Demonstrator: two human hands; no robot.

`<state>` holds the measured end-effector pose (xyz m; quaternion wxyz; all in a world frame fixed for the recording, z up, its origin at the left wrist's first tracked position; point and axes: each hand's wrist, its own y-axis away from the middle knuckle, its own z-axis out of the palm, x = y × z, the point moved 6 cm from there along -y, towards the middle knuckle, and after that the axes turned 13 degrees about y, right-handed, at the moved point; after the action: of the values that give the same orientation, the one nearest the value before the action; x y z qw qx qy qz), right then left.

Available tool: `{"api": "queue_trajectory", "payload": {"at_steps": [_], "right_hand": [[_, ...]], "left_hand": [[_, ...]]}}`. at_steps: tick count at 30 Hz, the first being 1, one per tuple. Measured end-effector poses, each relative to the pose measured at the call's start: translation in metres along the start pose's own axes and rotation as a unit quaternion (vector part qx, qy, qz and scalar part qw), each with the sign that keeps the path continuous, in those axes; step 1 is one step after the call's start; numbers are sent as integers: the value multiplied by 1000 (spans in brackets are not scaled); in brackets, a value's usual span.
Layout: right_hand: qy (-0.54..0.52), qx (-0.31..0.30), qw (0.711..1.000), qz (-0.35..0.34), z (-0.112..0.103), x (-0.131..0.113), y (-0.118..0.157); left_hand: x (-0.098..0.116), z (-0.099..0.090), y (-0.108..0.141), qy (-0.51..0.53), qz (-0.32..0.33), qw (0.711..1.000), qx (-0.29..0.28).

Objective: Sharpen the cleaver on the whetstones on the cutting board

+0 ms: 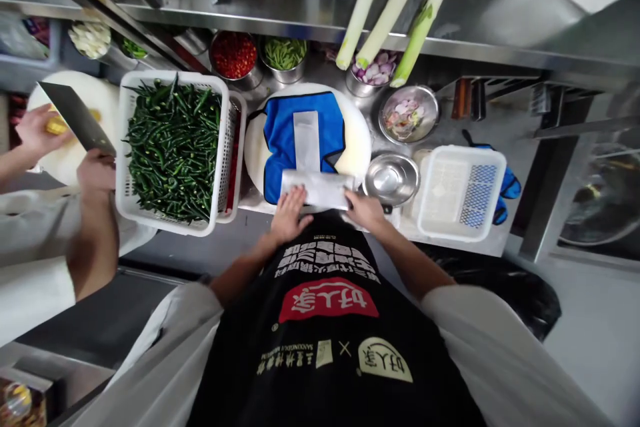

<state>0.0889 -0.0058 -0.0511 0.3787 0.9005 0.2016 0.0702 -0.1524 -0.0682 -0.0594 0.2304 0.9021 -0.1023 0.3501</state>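
A cleaver [318, 188] lies crosswise over the near edge of a round white cutting board [356, 147], its broad pale blade flat above a blue cloth [330, 117]. My right hand [367, 209] is closed at the blade's right end, where the handle is mostly hidden. With fingers stretched out and thumb apart, my left hand [290, 215] touches the blade's near left edge. On the blue cloth, a pale grey strip [306, 137] runs away from the blade; I cannot tell what it is.
A white basket of green chillies [175, 150] stands left; beyond it a co-worker's hands [97, 170] hold another cleaver [77, 119]. On the right are a steel bowl [391, 179] and a white plastic basket [460, 193]. Leeks [395, 7] overhang the shelf edge.
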Motion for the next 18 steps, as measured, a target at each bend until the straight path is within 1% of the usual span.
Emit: {"api": "queue_trajectory", "payload": {"at_steps": [1,2,3,5,6,7,8,9,11,12,13,14,17,18], "right_hand": [[-1,-8,1000,4,5,1,3],[1,-11,1000,3,4,3,-1],[4,9,1000,8,-4,7,-11],[7,71,997,15,-31,10,-38],[5,97,995,17,-42,10,-46],[3,111,994,18,-46,8,-48],[0,103,995,17,-43,5,-43],[-2,83,996,18,-34,1,-33],[-7,16,1000,13,-8,-5,-8],[-11,4,1000,15,0,-5,0],[-11,-5,1000,17,3,-3,0],[-9,5,1000,22,-2,1,-7],[2,80,996,32,-38,13,-45],[4,97,995,33,-46,14,-51]], "left_hand": [[1,5,5,-1,-11,1000,-5],[0,4,3,-2,-13,1000,0],[-3,-2,-7,-3,-13,1000,10],[-15,-22,-35,-3,-14,999,48],[-19,-31,-45,-4,-12,998,61],[-21,-36,-48,-3,-10,997,71],[-20,-35,-45,-1,-5,997,71],[-16,-30,-34,1,-1,998,63],[-5,-11,-9,7,10,1000,24],[-3,-4,-2,8,3,1000,12],[-3,-2,-2,8,2,1000,8],[-5,-5,-9,6,2,1000,11],[-19,-31,-49,0,2,999,47],[-21,-37,-56,-1,3,998,59]]}}
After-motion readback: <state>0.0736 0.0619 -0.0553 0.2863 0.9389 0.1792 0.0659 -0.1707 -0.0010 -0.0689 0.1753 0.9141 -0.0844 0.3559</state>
